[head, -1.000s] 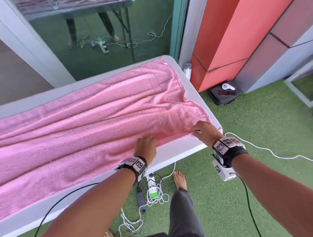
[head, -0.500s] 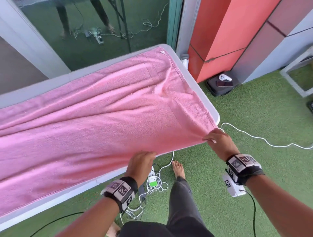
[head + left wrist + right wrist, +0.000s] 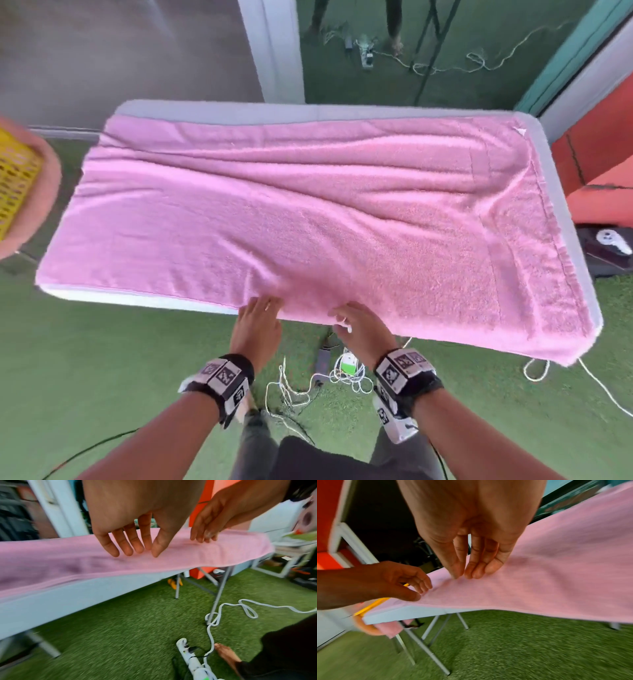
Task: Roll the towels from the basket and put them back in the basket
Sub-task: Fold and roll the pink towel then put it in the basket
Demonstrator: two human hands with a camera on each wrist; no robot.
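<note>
Having released the corner, we now bring our right hand [image 3: 359,329] beside our left hand [image 3: 257,325] mid-edge, both seemingly loose-fingered on the pink towel [image 3: 308,219], ready to fold.

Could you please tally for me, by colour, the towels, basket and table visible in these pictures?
Pink: 1, the towel spread over the table.
Yellow: 1, the basket at the table's left end.
White: 1, the table.
Total: 3.
</note>
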